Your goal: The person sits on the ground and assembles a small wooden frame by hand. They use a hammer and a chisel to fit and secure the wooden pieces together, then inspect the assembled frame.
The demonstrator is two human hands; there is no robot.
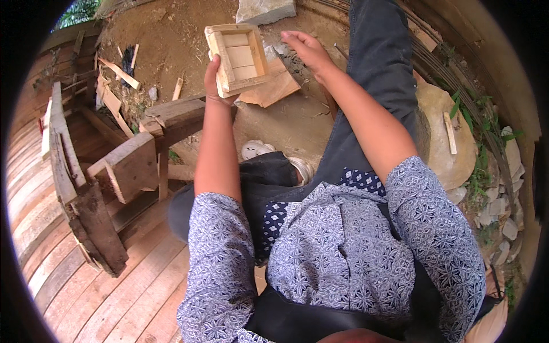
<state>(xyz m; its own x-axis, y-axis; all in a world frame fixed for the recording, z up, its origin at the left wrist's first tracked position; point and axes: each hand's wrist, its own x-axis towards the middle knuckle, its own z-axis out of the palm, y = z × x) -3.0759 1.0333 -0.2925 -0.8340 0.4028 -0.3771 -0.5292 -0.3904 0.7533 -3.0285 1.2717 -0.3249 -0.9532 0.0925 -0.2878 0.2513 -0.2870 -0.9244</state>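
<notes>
My left hand [212, 80] grips a small, shallow wooden box [243, 57] by its left side, with the thumb along the edge. The box is tilted so its inside faces me; pale boards line its bottom and a raised frame runs round it. To the right of the box, apart from it, my right hand [309, 52] is closed with the thumb against the curled fingers. Whatever it may hold is too small or hidden to make out. Below and behind the box, a flat piece of wood [274, 86] lies on the ground.
A rough wooden bench frame [91, 200] stands at the left on a plank floor [137, 286]. Wood scraps [120, 73] litter the dirt at the upper left. A big stone [446, 137] with a wood strip [450, 132] on it and thin metal rods [452, 63] lie right.
</notes>
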